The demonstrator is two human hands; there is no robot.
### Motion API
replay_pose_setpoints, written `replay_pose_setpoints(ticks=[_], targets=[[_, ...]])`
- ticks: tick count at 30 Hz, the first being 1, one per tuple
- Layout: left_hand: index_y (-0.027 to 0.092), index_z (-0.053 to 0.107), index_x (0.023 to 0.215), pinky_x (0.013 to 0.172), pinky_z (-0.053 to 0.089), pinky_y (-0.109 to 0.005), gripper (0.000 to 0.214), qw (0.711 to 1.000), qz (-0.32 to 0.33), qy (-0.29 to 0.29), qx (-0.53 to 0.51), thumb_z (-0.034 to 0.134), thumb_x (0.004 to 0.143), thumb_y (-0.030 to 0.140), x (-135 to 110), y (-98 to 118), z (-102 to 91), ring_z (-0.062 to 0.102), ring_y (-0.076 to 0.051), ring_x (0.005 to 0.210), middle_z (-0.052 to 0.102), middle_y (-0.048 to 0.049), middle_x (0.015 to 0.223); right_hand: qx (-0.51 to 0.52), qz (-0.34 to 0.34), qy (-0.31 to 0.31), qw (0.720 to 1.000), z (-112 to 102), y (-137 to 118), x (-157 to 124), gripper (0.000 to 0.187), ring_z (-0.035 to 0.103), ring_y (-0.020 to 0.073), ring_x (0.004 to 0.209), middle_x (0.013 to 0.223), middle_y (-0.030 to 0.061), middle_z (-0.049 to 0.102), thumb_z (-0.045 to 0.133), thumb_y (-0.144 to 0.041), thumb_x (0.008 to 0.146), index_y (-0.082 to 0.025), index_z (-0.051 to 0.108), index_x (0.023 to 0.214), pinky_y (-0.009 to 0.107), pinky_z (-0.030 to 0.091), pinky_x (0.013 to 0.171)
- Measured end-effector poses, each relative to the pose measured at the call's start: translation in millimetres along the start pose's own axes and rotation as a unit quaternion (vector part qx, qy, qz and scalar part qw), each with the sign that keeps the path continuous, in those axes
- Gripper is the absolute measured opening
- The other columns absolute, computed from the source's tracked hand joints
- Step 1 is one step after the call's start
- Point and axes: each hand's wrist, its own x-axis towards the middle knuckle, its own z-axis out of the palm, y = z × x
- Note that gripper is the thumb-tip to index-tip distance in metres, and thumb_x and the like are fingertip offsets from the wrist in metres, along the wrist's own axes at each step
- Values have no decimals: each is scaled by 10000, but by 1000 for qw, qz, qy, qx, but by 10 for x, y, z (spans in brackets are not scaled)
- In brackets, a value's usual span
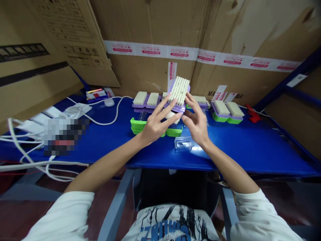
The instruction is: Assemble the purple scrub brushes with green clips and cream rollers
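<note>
Both hands hold up a purple-backed scrub brush (179, 91) with cream bristles facing me, tilted above the blue table (250, 147). My left hand (156, 122) grips its lower left edge with fingers stretched along it. My right hand (197, 120) holds its lower right edge. Under the hands lie green brush parts (138, 124) and a small clear plastic box (183, 144). Behind them a row of purple brushes (146, 99) rests bristles up.
Two green-and-purple brushes (227, 112) sit at the right, with a red object (252, 115) beyond. White cables (30, 160), a white mouse (109, 102) and a small device (96, 94) crowd the left. Cardboard boxes (225, 30) wall the back.
</note>
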Motion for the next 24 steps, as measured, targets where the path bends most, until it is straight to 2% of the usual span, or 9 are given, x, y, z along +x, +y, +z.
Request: replay_pose_setpoints(ticks=[2, 5, 7, 10, 12, 15, 17, 20, 24], targets=[[347, 716, 1525, 1286, 618, -652, 409, 1000, 3, -4, 3, 649, 1160, 174, 3, 10, -13, 492, -351, 1710, 625, -77, 1740, 21, 18, 17, 999, -17, 45, 20, 666, 576, 397, 1642, 1870, 45, 442, 618, -687, 1079, -482, 493, 1700, 648, 683, 1164], [361, 712, 1514, 1302, 592, -681, 395, 999, 2, -29, -32, 668, 1156, 201, 8, 67, -30, 468, -361, 1726, 618, -68, 1745, 30, 57, 68, 996, -45, 164, 44, 824, 742, 368, 1439, 1739, 96, 559, 605, -724, 1076, -527, 226, 1781, 631, 721, 1097], [380, 708, 1502, 1326, 562, -698, 413, 997, 0, -47, -68, 707, 1134, 192, 21, 110, -42, 452, -359, 1736, 611, -51, 1750, 39, 67, 73, 994, -78, 251, 60, 875, 797, 353, 1334, 1616, 111, 651, 601, -723, 1081, -519, 123, 1785, 626, 723, 1088], [382, 695, 1488, 1327, 568, -688, 414, 995, 17, -61, -75, 722, 1125, 185, 55, 134, -60, 460, -340, 1734, 611, -38, 1746, 70, 87, 52, 992, -114, 334, 80, 882, 803, 369, 1332, 1488, 121, 750, 557, -716, 1093, -455, 83, 1789, 675, 682, 1137], [348, 705, 1451, 1297, 613, -644, 344, 996, 47, -56, -45, 691, 1143, 194, 73, 126, -68, 480, -325, 1723, 622, -50, 1729, 89, 111, 56, 988, -110, 356, 88, 948, 790, 387, 1361, 1496, 129, 766, 570, -738, 1065, -422, 64, 1802, 704, 657, 1161], [329, 735, 1390, 1254, 664, -566, 262, 996, 82, -34, 13, 714, 1141, 251, 57, 124, -50, 527, -306, 1682, 651, -54, 1673, 99, 131, 49, 985, -102, 398, 109, 1085, 792, 391, 1356, 1559, 109, 748, 639, -808, 984, -444, 41, 1813, 697, 673, 1132], [361, 749, 1381, 1251, 667, -554, 267, 996, 72, -18, 46, 758, 1121, 302, 15, 137, -19, 594, -287, 1599, 687, -43, 1601, 88, 118, 44, 988, -140, 454, 144, 1080, 785, 394, 1367, 1576, 87, 741, 642, -850, 949, -456, 119, 1807, 682, 684, 1110], [388, 770, 1339, 1255, 655, -593, 241, 998, 39, -23, 41, 792, 1099, 368, -44, 122, 1, 701, -272, 1399, 764, -32, 1422, 73, 104, 89, 988, -293, 539, 236, 906, 769, 411, 1390, 1585, 83, 733, 608, -854, 944, -420, 398, 1711, 676, 693, 1081], [331, 772, 1253, 1182, 650, -614, 278, 997, -67, -21, -29, 756, 1094, 559, 9, -120, -190, 755, -306, 1249, 797, -48, 1250, 134, 132, 119, 975, -602, 470, 385, 794, 696, 432, 1489, 1506, 102, 770, 651, -846, 862, -335, 662, 1469, 691, 651, 1159]])
